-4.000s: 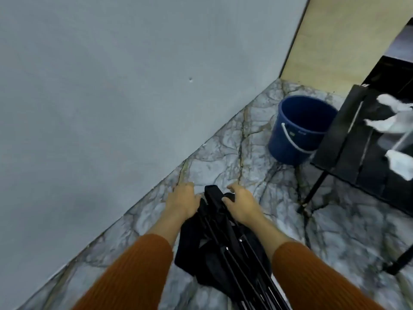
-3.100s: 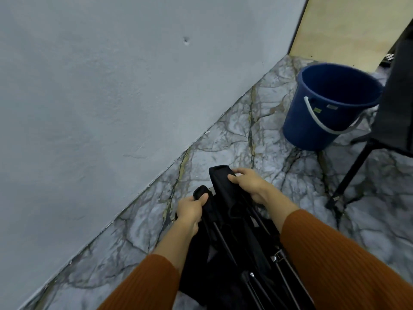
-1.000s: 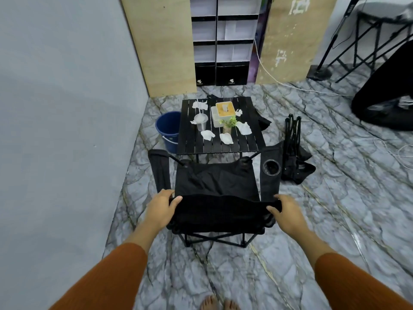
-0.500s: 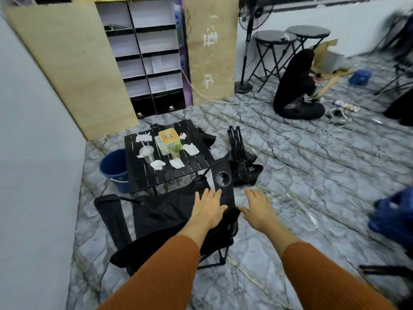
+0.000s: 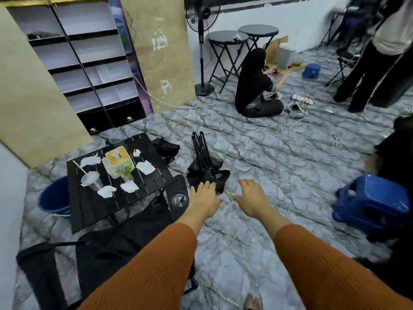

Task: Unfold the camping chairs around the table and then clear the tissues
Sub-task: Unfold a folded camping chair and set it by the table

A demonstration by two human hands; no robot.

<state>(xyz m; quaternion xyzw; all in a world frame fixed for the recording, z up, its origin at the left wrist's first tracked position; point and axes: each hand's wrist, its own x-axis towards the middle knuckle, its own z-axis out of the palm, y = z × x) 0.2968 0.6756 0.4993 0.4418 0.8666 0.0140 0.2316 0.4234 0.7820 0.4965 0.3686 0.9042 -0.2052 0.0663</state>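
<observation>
An unfolded black camping chair stands at the near side of the low black slatted table, its cup-holder armrest by my left hand. A folded black camping chair lies on the floor right of the table. Another black bundle lies past the table's far right corner. Several crumpled white tissues lie on the table around a tissue box, a small plant and a plastic cup. My left hand and my right hand are stretched out, fingers apart, holding nothing, just short of the folded chair.
A blue bucket stands left of the table by the wall. Blue plastic stools are stacked on the right. A person sits on the floor further back among loose cables. Shelving and wooden boards line the back.
Both hands have let go of the unfolded chair's back. My view has swung right, and the hands now reach out toward the folded chair on the floor.
</observation>
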